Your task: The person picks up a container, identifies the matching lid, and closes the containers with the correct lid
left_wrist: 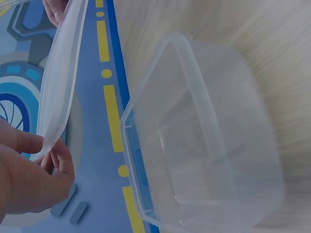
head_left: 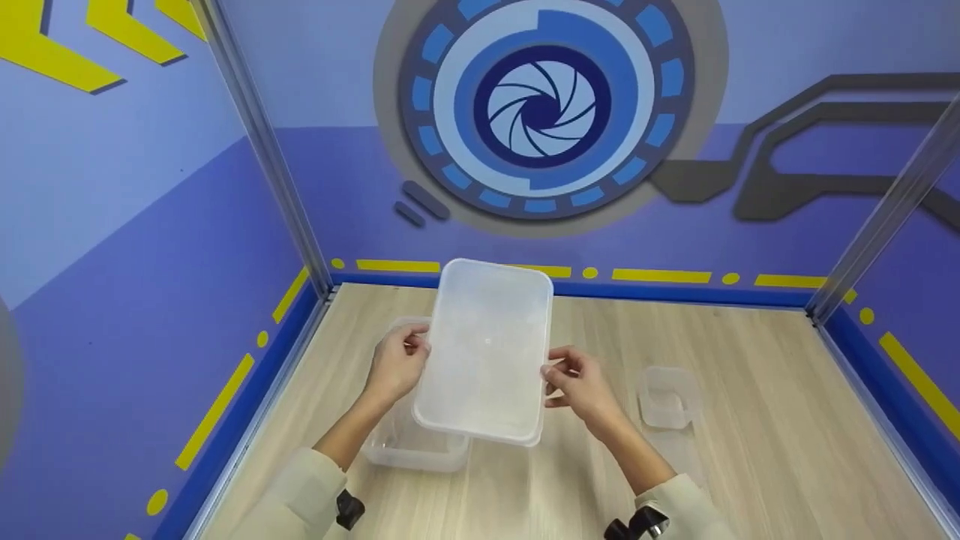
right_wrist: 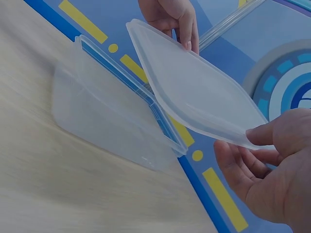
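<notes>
A translucent rectangular plastic lid [head_left: 487,352] is held up in the air between both hands. My left hand [head_left: 397,364] pinches its left long edge, thumb on one face and fingers on the other. On the opposite edge, my right hand [head_left: 583,382] pinches the lid between thumb and fingers. Below and to the left, a large clear plastic container [head_left: 416,457] stands uncovered on the table, partly hidden by the lid and left hand in the head view. The left wrist view shows the container [left_wrist: 233,145] with its open top, apart from the lid.
A small clear square container [head_left: 667,397] stands on the right of the wooden table [head_left: 780,420]. Just in front of it lies a small translucent flat piece [head_left: 673,454], partly behind the right forearm. Blue printed panels [head_left: 322,187] enclose the table at the back and sides.
</notes>
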### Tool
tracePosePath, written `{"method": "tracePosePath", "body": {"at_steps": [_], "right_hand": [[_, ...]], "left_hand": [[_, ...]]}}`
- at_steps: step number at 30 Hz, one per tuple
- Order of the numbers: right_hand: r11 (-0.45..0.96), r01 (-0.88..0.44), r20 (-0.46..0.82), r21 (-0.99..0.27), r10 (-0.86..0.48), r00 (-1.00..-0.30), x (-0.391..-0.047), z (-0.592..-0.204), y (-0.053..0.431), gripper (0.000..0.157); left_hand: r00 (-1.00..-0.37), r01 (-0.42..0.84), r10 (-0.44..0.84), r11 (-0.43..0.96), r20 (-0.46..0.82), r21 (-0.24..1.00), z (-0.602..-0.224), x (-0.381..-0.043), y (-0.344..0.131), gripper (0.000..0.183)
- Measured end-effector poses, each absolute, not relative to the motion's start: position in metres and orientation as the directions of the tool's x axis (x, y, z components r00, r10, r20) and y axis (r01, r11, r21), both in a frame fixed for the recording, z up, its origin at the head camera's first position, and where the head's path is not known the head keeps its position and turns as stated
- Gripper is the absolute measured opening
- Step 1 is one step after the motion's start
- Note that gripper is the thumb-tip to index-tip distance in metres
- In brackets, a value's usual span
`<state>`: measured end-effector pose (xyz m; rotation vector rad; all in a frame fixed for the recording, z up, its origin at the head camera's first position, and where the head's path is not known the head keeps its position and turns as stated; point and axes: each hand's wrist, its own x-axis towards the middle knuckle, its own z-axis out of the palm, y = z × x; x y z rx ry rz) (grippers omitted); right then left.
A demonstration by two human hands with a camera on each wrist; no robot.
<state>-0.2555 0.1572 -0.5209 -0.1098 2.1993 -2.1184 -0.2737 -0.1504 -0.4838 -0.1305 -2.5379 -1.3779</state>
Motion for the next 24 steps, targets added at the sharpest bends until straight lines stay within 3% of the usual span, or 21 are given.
{"method": "tracePosePath", "body": {"at_steps": [24], "right_hand": [[0.031, 0.016, -0.020, -0.999, -0.121, -0.993, -0.258, -0.522, 0.123, 0.027]], "left_hand": [[-0.971, 0.130, -0.088, 0.589, 0.224, 0.798, -0.482, -0.273, -0.178, 0.030]]}}
